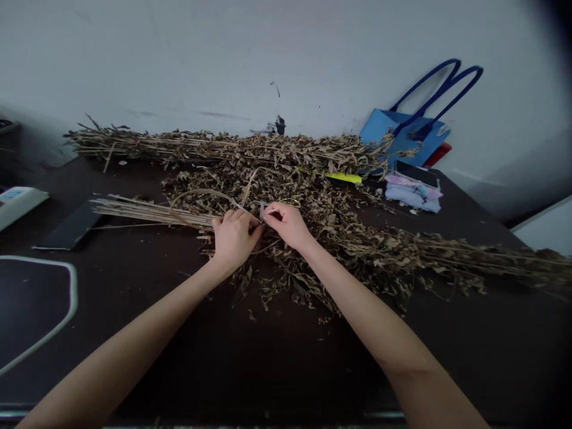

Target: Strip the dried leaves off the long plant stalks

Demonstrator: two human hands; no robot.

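Observation:
A bundle of dried leafy stalks lies across the table, its bare stalks pointing left and its crumpled brown leaves spreading right. My left hand rests on the bundle where the stalks meet the leaves, thumb and fingers pinched together at a pale flat strip. The strip loops out to the left above the stalks. Just right of it, my right hand pinches a pale end of the strip between thumb and forefinger. Both hands' fingertips nearly touch. The strip's path under the fingers is hidden.
A long dried bundle lies along the wall. Behind my right hand are scissors, partly covered, and a yellow object. A blue bag and tissue pack stand right. Left are a dark phone, power strip and white cable.

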